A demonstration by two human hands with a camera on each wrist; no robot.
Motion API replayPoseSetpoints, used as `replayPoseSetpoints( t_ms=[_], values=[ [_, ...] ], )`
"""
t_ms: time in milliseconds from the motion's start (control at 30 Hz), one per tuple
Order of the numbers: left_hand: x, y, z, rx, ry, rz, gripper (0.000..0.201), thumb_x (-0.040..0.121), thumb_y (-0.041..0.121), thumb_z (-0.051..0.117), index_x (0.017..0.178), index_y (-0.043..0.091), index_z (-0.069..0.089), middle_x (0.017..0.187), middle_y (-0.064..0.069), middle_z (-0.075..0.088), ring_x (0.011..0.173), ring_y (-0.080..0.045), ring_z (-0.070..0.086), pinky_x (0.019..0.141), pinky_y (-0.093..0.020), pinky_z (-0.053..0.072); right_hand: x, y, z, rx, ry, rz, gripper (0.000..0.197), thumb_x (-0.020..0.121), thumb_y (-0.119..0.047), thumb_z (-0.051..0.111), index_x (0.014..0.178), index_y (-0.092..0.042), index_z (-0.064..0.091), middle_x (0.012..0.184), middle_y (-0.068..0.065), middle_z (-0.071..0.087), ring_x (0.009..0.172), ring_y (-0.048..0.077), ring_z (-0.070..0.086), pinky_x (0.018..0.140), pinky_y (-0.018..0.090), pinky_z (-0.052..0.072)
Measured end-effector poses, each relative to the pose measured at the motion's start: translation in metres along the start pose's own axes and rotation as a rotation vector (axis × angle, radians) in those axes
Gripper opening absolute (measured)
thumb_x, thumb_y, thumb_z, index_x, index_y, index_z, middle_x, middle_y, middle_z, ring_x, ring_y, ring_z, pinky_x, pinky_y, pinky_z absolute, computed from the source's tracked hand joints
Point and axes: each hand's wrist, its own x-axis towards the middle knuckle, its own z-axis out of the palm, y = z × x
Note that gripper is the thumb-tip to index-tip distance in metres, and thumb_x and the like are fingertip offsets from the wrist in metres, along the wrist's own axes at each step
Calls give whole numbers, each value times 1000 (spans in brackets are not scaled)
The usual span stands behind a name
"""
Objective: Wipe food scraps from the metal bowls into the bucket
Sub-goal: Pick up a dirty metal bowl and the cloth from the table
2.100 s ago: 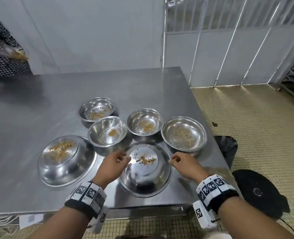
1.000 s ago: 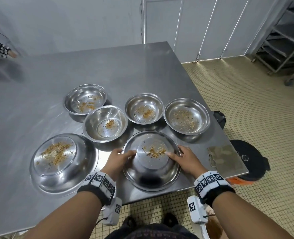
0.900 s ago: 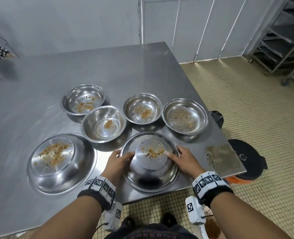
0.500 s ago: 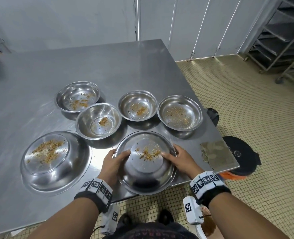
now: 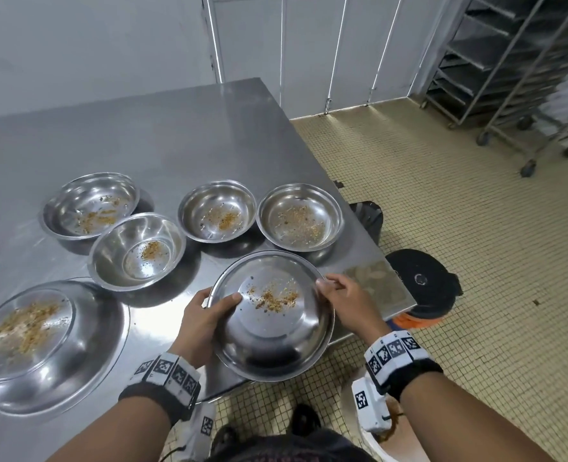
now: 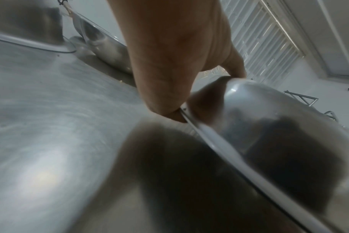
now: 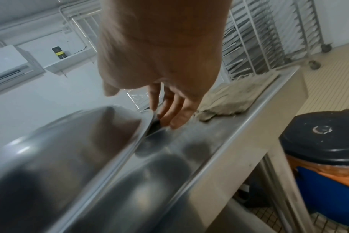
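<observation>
A wide metal bowl point(image 5: 272, 315) with brown food scraps sits in both my hands, raised off the steel table point(image 5: 176, 135) and jutting past its near edge. My left hand point(image 5: 216, 301) grips its left rim, thumb inside and fingers underneath. Opposite it, my right hand point(image 5: 329, 285) pinches the right rim. The left wrist view has the left hand point(image 6: 169, 94) at the rim of the bowl point(image 6: 269, 126). The right wrist view has the right hand point(image 7: 169, 113) at the edge of the bowl point(image 7: 70, 141). A white bucket point(image 5: 389, 441) with brown scraps stands on the floor below my right wrist.
Several other scrap-soiled bowls stand on the table: a large one point(image 5: 42, 345) at the left and smaller ones point(image 5: 137, 251) point(image 5: 301, 216) behind. A grey rag point(image 5: 372, 285) lies at the table's right corner. A black-lidded orange bin point(image 5: 422, 285) stands beside that corner. Wheeled racks point(image 5: 509, 61) stand far right.
Both hands closed on the near bowl's rim, then lifted it off the table and drew it toward me, past the front edge. The other bowls stayed put.
</observation>
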Motion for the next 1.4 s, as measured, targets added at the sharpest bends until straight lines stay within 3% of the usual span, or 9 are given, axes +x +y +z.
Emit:
replayPoseSetpoints(
  t_ms=[100,200,400,733,900,1133,1233,1300,1400],
  values=[
    [0,2,7,-1,-5,-5,64,65,24,96,118,6,66,98,-23,77,88,-43,75,81,-48,62,17,21,-21,-161,172,-13,36,99,-58,52,120,-30,64,104,-9,68,85,9,63,85,41,59],
    [-4,5,12,13,13,2,51,75,19,88,118,5,65,95,-21,77,83,-40,76,69,-39,62,30,41,-39,-351,263,-42,28,97,-53,54,111,-32,64,113,-6,64,95,13,61,87,43,58],
    [-11,4,17,-10,36,-16,43,82,9,81,120,1,63,99,-27,74,73,-33,76,57,-31,60,39,70,-50,-545,169,-167,55,92,-54,65,137,-26,55,144,-1,47,135,23,39,114,42,39],
    [-19,-1,33,-39,51,-70,52,79,12,83,125,6,59,102,-26,74,81,-41,76,61,-38,62,48,83,-51,-526,152,-233,35,100,-40,58,128,-21,67,146,-3,56,141,19,41,123,44,27],
    [-20,-3,42,-55,64,-84,52,82,9,81,129,5,57,111,-29,70,78,-36,77,59,-35,61,47,83,-57,-484,109,-285,30,103,-28,55,130,-21,68,152,-4,51,148,17,34,124,32,11],
    [-21,-8,49,-34,80,-80,60,79,15,85,131,7,57,113,-28,70,82,-38,77,62,-37,61,45,85,-62,-439,40,-291,30,100,-22,59,128,-23,67,154,-7,48,150,12,30,120,26,6],
    [-24,-7,52,-32,78,-75,55,81,13,83,129,8,57,112,-27,70,78,-34,77,60,-34,61,46,84,-63,-465,53,-312,17,102,-26,58,113,-20,70,147,-5,54,145,14,37,124,30,13],
    [-26,-5,54,-19,82,-70,53,82,12,82,129,9,57,110,-24,70,73,-29,77,57,-30,60,46,82,-61,-453,87,-331,14,102,-25,56,105,-18,68,134,-3,63,133,15,49,123,36,30],
    [-27,-7,52,11,95,-59,63,78,18,84,133,9,56,111,-22,71,75,-28,78,58,-30,60,45,76,-62,-347,202,-307,10,99,-21,55,89,-20,57,92,-5,62,88,14,60,81,34,56]
  ],
)
